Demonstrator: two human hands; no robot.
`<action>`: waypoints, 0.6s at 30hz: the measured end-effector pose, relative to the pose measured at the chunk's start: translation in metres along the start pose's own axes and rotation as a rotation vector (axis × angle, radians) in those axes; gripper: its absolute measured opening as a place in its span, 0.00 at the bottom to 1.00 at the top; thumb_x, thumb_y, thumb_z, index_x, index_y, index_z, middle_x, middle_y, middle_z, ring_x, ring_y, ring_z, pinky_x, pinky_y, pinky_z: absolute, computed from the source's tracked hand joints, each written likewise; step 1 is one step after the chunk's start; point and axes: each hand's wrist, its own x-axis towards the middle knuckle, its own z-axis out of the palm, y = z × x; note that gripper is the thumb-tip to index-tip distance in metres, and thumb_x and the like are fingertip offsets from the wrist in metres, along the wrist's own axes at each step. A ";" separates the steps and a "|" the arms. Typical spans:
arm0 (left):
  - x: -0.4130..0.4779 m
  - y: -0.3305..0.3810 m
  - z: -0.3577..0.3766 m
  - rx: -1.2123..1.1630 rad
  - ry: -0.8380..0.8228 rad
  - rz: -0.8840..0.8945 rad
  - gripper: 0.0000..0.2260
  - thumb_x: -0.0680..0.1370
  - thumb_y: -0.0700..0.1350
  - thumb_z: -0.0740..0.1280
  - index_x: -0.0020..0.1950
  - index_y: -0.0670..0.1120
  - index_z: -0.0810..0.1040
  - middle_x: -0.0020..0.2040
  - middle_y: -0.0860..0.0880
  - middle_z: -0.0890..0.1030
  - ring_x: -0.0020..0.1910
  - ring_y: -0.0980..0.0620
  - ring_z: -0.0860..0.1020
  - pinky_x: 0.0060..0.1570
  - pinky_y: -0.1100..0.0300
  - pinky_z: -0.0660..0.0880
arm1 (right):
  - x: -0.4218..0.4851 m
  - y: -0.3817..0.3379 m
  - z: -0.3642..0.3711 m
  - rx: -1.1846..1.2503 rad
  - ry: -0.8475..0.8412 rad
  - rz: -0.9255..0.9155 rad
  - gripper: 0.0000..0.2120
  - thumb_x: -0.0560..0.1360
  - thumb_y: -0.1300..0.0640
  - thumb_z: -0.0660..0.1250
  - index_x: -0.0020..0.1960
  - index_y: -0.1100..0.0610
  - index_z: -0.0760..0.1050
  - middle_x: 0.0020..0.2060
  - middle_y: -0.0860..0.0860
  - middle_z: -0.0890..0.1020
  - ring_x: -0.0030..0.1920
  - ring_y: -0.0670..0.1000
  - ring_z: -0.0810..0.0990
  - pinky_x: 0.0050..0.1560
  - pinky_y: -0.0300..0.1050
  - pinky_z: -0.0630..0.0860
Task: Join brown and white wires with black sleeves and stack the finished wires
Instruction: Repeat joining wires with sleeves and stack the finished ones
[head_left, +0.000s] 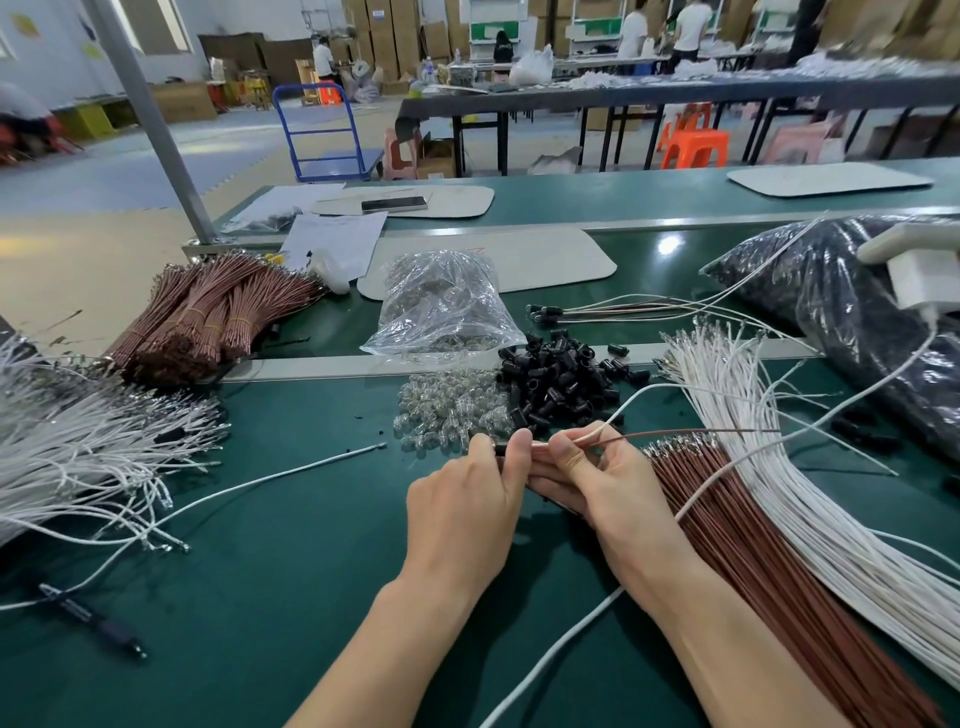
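Note:
Over the middle of the green table my left hand (467, 499) pinches a black sleeve (501, 448) between thumb and fingers. My right hand (582, 467) pinches a brown wire (685, 432) and a white wire (639, 397) together just right of the sleeve; both wires run off to the right. Behind the hands lies a heap of loose black sleeves (561, 379). A fan of loose brown wires (737, 545) and a fan of white wires (810, 483) lie to the right. Several finished wires (597, 310) with black sleeves lie stacked further back.
Clear bulbs (452, 410) are piled beside the sleeves, with a clear bag (441, 306) of them behind. Bundled brown wires (208, 317) and white wires (78, 457) lie at the left, a pen (93, 618) near the front left, a big black bag (852, 312) at the right.

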 end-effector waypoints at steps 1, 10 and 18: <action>0.000 -0.001 0.000 -0.003 -0.005 0.004 0.25 0.77 0.67 0.32 0.37 0.52 0.57 0.28 0.53 0.68 0.36 0.45 0.79 0.35 0.53 0.63 | 0.000 0.000 0.000 0.001 -0.002 0.001 0.12 0.73 0.53 0.68 0.51 0.60 0.73 0.48 0.59 0.87 0.51 0.57 0.87 0.45 0.41 0.82; -0.001 -0.002 0.001 0.010 -0.025 0.012 0.24 0.76 0.65 0.30 0.37 0.53 0.57 0.28 0.53 0.70 0.29 0.50 0.70 0.33 0.53 0.64 | 0.002 0.000 -0.002 0.011 -0.048 0.037 0.13 0.74 0.53 0.68 0.51 0.61 0.73 0.49 0.58 0.87 0.52 0.54 0.87 0.45 0.38 0.81; -0.002 -0.002 -0.003 -0.274 -0.052 0.017 0.21 0.79 0.68 0.39 0.42 0.55 0.60 0.30 0.51 0.73 0.33 0.52 0.74 0.38 0.50 0.71 | 0.004 -0.004 -0.001 0.099 -0.048 0.055 0.13 0.74 0.54 0.69 0.53 0.61 0.73 0.50 0.60 0.87 0.51 0.55 0.87 0.44 0.39 0.82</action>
